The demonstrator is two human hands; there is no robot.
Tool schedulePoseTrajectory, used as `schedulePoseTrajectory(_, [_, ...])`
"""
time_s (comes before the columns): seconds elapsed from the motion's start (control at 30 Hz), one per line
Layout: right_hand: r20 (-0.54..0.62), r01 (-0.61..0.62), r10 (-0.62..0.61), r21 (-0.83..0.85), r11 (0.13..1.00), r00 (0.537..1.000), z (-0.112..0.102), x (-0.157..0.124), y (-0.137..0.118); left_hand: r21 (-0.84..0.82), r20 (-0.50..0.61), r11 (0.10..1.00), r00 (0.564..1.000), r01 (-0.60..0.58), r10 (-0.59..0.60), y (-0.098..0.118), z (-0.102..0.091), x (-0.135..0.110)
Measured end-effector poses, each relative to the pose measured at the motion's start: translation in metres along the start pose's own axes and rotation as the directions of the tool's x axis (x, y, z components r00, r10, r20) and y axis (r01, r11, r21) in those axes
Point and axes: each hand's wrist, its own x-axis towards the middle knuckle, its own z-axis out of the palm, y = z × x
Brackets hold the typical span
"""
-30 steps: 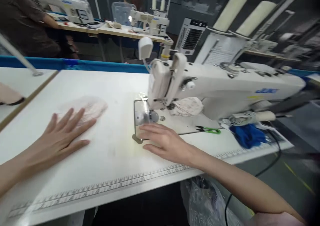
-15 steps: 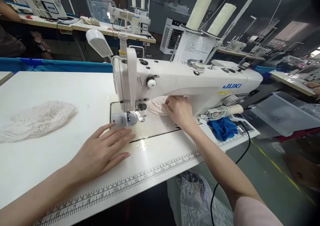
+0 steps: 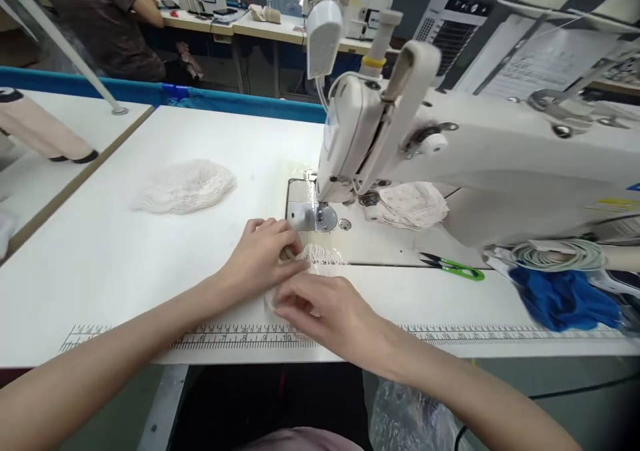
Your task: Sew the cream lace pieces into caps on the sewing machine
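Observation:
My left hand [image 3: 263, 256] and my right hand [image 3: 327, 311] are both closed on a small white lace piece [image 3: 323, 258] lying on the table just in front of the needle plate [image 3: 306, 214] of the white sewing machine [image 3: 450, 151]. The hands cover most of the piece. A pile of finished-looking lace pieces [image 3: 186, 186] lies on the table to the left. Another stack of lace pieces [image 3: 413, 204] sits under the machine arm, to the right of the needle.
Green-handled snips [image 3: 455, 266], a coiled cord [image 3: 557, 254] and a blue cloth [image 3: 563, 298] lie at the right. A ruler strip [image 3: 200, 338] runs along the white table's front edge. Another person [image 3: 107, 18] works at a far bench. A plastic bag [image 3: 405, 418] hangs below.
My right hand came back from the stack under the machine arm with a lace piece. My left hand closed on it in front of the needle plate. The view swung left.

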Motion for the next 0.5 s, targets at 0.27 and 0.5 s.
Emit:
schedulePoseTrajectory(0.27, [-0.078,-0.25,0.265,0.16,0.955,0.961,-0.048,0.013,0.032,-0.494,0.064,0.869,0.998,0.028,0.004,0.0,-0.006,0.0])
schedulePoseTrajectory(0.5, [0.029,-0.29,0.29,0.206,0.935,0.957,-0.053,0.028,0.041,-0.346,0.046,0.938,0.999,0.011,0.006,0.005,-0.013,0.007])
